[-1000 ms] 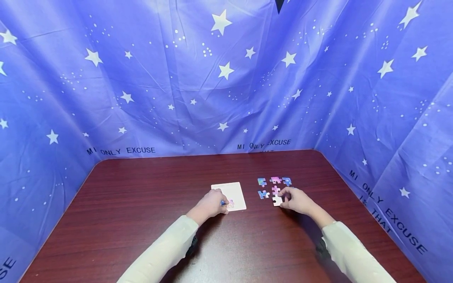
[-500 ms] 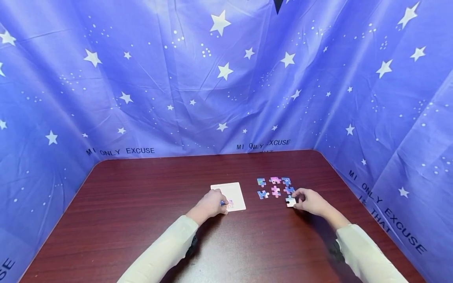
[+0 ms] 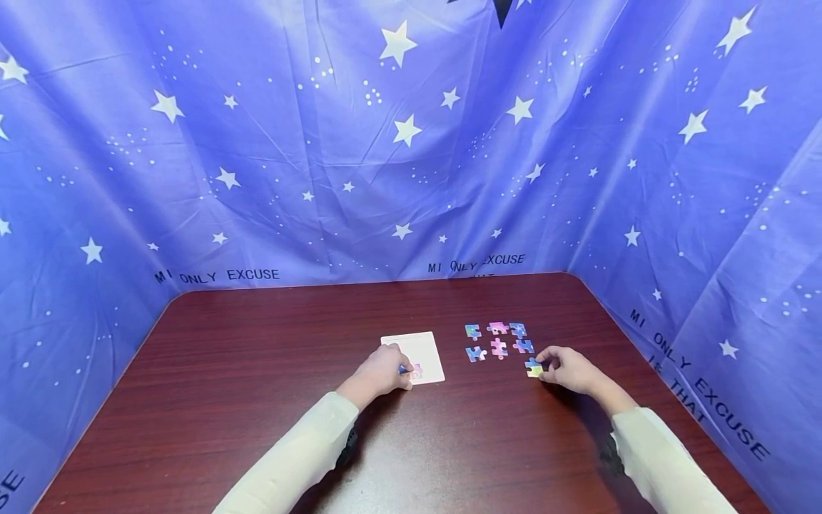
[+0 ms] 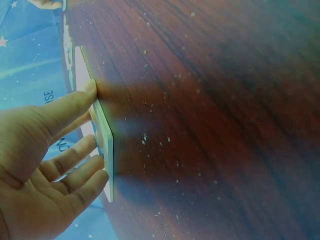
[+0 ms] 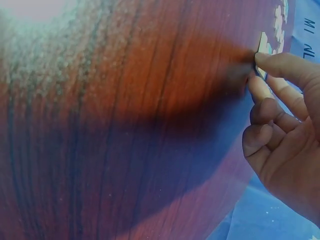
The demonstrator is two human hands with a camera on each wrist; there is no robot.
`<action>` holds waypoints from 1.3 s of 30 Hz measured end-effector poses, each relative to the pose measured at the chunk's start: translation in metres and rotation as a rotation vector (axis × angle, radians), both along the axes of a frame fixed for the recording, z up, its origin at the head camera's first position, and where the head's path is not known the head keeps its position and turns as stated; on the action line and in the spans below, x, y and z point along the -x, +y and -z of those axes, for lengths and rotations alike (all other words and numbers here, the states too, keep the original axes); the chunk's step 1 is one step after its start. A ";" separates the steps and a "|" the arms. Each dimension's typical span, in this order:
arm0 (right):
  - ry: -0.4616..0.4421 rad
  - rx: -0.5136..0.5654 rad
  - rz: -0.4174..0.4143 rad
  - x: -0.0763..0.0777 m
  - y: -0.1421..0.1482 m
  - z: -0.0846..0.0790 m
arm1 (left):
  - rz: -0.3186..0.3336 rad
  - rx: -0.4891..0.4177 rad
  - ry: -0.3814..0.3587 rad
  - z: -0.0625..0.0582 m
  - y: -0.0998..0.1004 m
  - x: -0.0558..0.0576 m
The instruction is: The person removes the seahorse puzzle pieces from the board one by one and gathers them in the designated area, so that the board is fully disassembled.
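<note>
Near the middle of the table lies a square white puzzle board (image 3: 427,355), with pink and blue printed puzzle pieces (image 3: 417,371) at its near left corner. My left hand (image 3: 383,369) holds that corner. In the left wrist view its thumb is at the board's edge (image 4: 103,120) and the other fingers reach over the top. To the right, my right hand (image 3: 568,369) pinches a blue and yellow-green jigsaw piece (image 3: 534,368) between thumb and forefinger, low at the table. The right wrist view shows the piece (image 5: 262,50) nearly edge-on.
Several loose jigsaw pieces (image 3: 498,328) lie in two rows between the board and my right hand, in pink and blue. They rest on a dark red wooden table (image 3: 270,350). A blue star-printed curtain (image 3: 359,178) stands behind and along both sides.
My right hand has moved right with the jigsaw piece, past the loose pieces. The piece looked white before and now shows blue and yellow-green. My left hand has stayed at the board.
</note>
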State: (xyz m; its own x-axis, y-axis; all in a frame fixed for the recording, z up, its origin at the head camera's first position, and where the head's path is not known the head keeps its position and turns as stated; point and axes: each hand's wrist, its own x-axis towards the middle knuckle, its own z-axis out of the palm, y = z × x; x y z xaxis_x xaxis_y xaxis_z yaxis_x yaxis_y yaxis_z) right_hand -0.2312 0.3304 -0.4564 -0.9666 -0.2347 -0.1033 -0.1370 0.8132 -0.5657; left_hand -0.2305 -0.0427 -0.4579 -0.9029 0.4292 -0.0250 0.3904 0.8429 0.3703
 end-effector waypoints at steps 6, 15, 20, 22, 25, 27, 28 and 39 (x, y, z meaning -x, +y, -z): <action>-0.020 0.003 -0.006 0.001 -0.001 -0.002 | 0.006 -0.004 0.004 -0.002 0.000 -0.001; -0.038 0.005 -0.008 0.001 -0.002 -0.003 | 0.013 -0.020 0.016 -0.001 -0.001 -0.002; -0.046 0.011 -0.009 0.001 -0.002 -0.001 | 0.016 -0.024 0.014 0.000 -0.001 -0.002; -0.054 0.013 0.005 0.001 -0.002 -0.001 | 0.019 -0.026 0.017 -0.001 -0.001 -0.002; -0.043 0.008 -0.012 0.001 -0.001 -0.002 | 0.025 -0.026 0.026 -0.002 -0.002 -0.003; -0.039 0.011 -0.015 0.000 -0.002 -0.003 | 0.029 -0.029 0.029 -0.002 -0.002 -0.003; -0.037 0.013 -0.019 0.000 -0.002 -0.003 | 0.034 -0.031 0.033 -0.002 -0.003 -0.003; -0.016 0.028 -0.059 0.005 -0.001 -0.001 | 0.053 -0.029 0.042 0.000 -0.005 -0.002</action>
